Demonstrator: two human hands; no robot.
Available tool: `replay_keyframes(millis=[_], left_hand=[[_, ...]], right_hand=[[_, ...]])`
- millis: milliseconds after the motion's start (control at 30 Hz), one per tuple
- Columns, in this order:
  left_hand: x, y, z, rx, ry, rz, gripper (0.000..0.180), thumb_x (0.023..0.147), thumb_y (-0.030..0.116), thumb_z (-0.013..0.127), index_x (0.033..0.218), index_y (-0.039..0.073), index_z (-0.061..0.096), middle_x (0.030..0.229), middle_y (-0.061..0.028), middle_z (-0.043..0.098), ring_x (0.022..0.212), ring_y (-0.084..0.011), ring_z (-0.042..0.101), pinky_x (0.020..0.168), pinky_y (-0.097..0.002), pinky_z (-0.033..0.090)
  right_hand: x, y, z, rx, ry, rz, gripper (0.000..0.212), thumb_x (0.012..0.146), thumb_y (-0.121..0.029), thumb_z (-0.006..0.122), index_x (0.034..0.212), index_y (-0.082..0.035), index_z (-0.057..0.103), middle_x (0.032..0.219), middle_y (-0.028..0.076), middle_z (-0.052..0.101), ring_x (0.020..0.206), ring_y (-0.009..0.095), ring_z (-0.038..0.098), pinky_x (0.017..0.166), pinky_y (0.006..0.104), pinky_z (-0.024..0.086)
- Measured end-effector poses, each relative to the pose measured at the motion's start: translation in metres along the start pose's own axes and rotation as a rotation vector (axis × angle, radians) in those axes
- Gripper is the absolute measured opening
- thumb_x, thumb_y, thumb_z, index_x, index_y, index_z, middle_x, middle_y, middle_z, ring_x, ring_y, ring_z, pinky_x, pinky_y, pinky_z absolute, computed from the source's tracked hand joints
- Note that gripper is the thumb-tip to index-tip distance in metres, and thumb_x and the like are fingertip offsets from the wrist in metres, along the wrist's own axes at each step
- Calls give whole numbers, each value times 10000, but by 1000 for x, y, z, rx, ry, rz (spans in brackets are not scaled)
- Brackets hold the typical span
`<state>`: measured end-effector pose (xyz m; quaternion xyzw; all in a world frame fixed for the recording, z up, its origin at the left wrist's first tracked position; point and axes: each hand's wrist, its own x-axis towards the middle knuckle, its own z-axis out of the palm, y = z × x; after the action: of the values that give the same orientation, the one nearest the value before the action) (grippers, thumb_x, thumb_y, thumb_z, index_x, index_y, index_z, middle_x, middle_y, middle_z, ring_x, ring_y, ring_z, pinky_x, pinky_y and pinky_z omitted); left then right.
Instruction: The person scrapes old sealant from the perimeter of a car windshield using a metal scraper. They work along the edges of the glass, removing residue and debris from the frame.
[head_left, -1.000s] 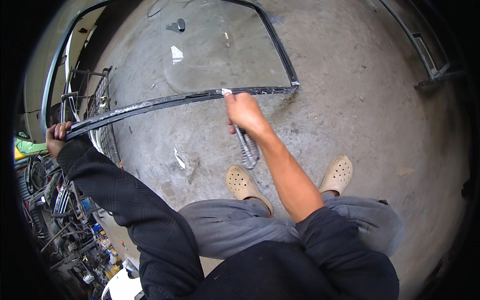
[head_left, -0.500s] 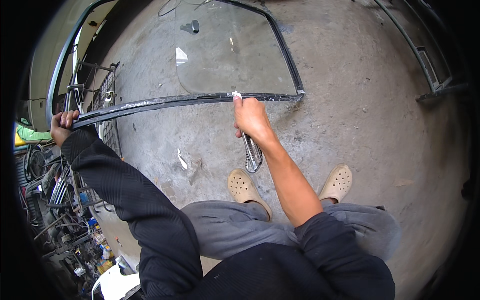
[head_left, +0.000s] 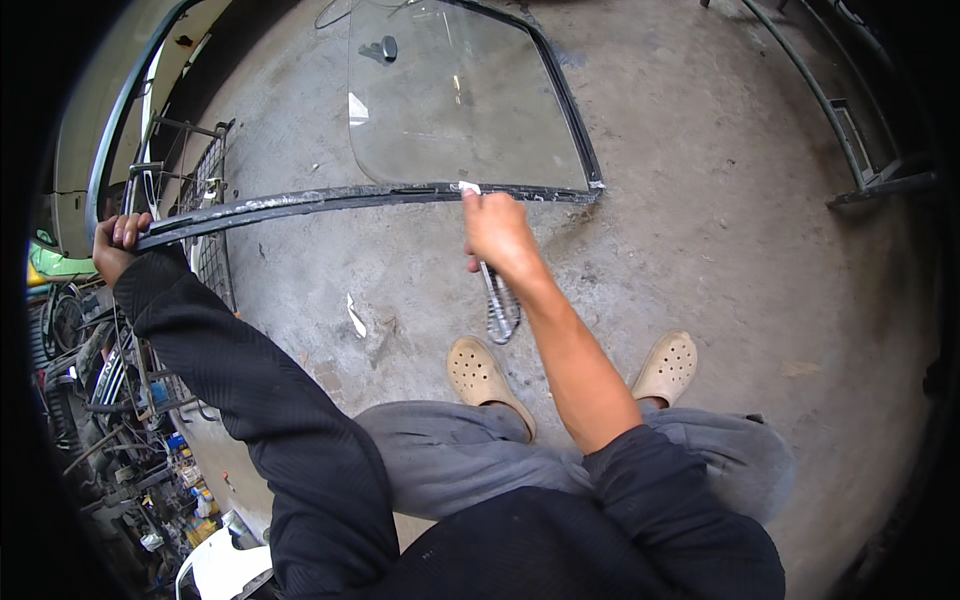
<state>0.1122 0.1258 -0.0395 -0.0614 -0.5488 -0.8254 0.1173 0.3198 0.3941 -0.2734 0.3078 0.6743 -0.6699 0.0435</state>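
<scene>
A glass window pane [head_left: 455, 125] in a black frame [head_left: 300, 203] spans the upper middle, its near bar scuffed with pale residue. At the bar's left end my left hand [head_left: 120, 240] has its fingers wrapped over the frame. My right hand [head_left: 500, 230] is closed around what looks like a silver utility knife [head_left: 502, 310]; the ridged handle hangs below the fist and its working end is hidden. A small white scrap [head_left: 469, 187] shows at my thumb, against the bar.
Beige clogs [head_left: 490, 385] are on my feet on the concrete floor. A wire rack [head_left: 207, 190] stands left, above heaped parts and cables [head_left: 110, 400]. A white panel [head_left: 222, 565] lies lower left, a metal frame [head_left: 845, 140] stands far right, and a white shred [head_left: 356, 315] lies on the floor.
My right hand has shifted very slightly left along the bar, the knife handle swinging a little. My left hand keeps its grip; the view has shifted slightly.
</scene>
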Motion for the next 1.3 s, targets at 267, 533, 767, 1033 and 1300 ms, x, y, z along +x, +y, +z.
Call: replay_keyframes(millis=[267, 533, 767, 1033, 1300], left_hand=[[11, 8, -3, 8, 5, -35, 288, 774, 18, 489, 561, 128, 330, 510, 15, 324, 435, -110, 333, 553, -278, 354], [30, 13, -21, 29, -46, -65, 285, 781, 13, 474, 571, 125, 319, 532, 7, 317, 461, -115, 328, 574, -283, 356], [45, 13, -40, 53, -95, -66, 278, 786, 17, 461, 575, 125, 314, 544, 6, 317, 477, -117, 333, 591, -290, 360], [43, 12, -31, 2, -51, -71, 266, 781, 7, 462, 583, 116, 321, 539, -1, 319, 482, -122, 336, 621, -303, 368], [56, 14, -49, 5, -143, -104, 276, 794, 13, 464, 586, 125, 321, 540, 4, 320, 481, -121, 337, 619, -299, 369]], right_hand=[[-1, -4, 6, 20, 27, 45, 546, 966, -286, 379, 694, 138, 589, 555, 183, 597, 453, 273, 624, 500, 369, 533], [0, -1, 3, 78, 2, 30, 498, 962, -303, 406, 728, 110, 555, 585, 154, 578, 405, 220, 573, 407, 340, 481], [-3, -3, 3, 74, 16, 72, 536, 963, -296, 384, 759, 147, 606, 582, 210, 607, 468, 284, 630, 541, 359, 533], [-5, -5, 4, 78, 18, 92, 531, 967, -300, 381, 780, 141, 611, 596, 222, 613, 480, 289, 631, 549, 387, 531], [-3, 3, 10, 21, 56, 44, 543, 967, -311, 377, 757, 128, 616, 559, 222, 600, 482, 294, 634, 560, 378, 532]])
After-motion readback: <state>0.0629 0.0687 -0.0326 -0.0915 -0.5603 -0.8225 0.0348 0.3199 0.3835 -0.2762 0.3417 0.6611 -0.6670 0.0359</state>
